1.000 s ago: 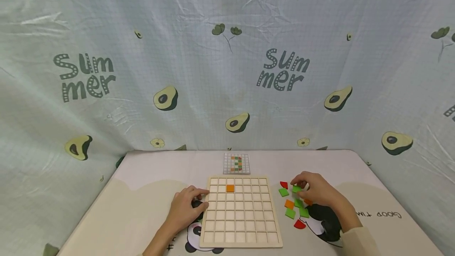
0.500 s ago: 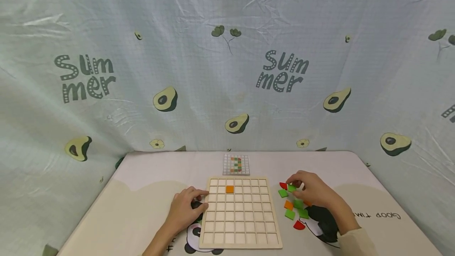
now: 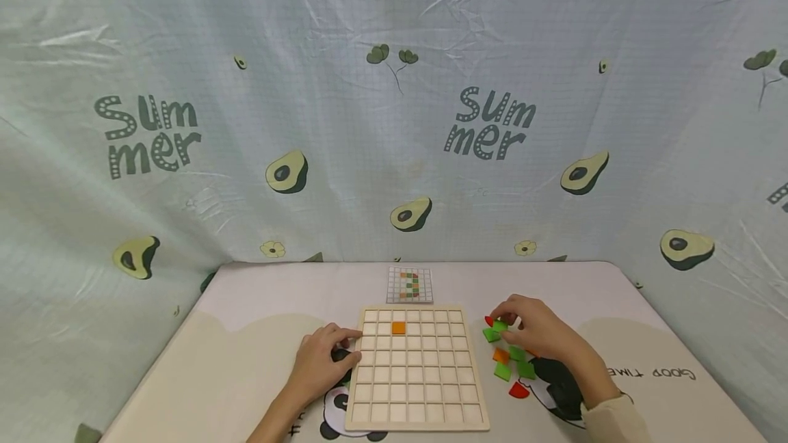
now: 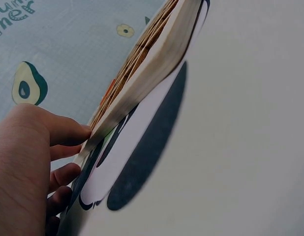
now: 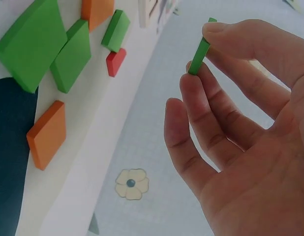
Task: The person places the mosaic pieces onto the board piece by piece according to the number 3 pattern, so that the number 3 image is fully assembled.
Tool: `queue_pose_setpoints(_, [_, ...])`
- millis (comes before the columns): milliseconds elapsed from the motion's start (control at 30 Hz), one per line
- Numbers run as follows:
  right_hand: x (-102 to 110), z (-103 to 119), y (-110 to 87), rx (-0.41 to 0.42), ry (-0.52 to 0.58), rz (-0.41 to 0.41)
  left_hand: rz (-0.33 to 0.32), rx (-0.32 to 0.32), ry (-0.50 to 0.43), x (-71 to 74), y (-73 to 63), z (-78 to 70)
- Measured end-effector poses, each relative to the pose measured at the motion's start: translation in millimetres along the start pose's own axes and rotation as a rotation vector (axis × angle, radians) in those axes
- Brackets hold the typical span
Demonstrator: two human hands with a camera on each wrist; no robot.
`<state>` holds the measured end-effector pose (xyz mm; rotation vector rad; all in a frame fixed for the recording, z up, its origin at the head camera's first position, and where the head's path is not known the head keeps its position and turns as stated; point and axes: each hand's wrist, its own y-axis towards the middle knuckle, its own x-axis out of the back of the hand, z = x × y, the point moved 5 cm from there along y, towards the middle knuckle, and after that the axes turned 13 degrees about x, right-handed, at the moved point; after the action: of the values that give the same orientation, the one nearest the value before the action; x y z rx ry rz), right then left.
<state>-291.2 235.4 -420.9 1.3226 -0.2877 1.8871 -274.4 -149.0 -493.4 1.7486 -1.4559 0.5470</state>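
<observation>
In the head view, a wooden grid board [image 3: 425, 376] lies on the table with one orange square tile [image 3: 399, 328] in a cell of its second row from the back. My left hand [image 3: 321, 355] touches the board's left edge with thumb and forefinger, set apart along the rim; the left wrist view shows the fingertips against that edge. My right hand [image 3: 538, 328] pinches a green square tile [image 5: 199, 56] between thumb and fingers, above the loose tiles. The right wrist view shows this tile edge-on, clear of the table.
Right of the board lie several green tiles [image 3: 517, 354], orange tiles [image 3: 501, 355] and a red quarter-round piece [image 3: 519, 390]; another red piece [image 3: 489, 320] is near the right fingertips. A pattern card [image 3: 394, 279] lies behind the board. A printed curtain [image 3: 345, 115] hangs beyond the table.
My right hand has shifted slightly left with the green tile, toward the red piece at the back. The left hand and the board have stayed in place.
</observation>
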Motion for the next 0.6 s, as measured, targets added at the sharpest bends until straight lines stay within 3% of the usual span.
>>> queue_pose_setpoints(233, [-2,5,2.7,0.016,-0.01,-0.001,0.047,0.036,0.003,-0.2,1.4,-0.3])
queue_pose_setpoints(600, [-11,12,13.1,0.03,-0.007,0.021,0.019,0.018,0.008,-0.9,1.1,0.5])
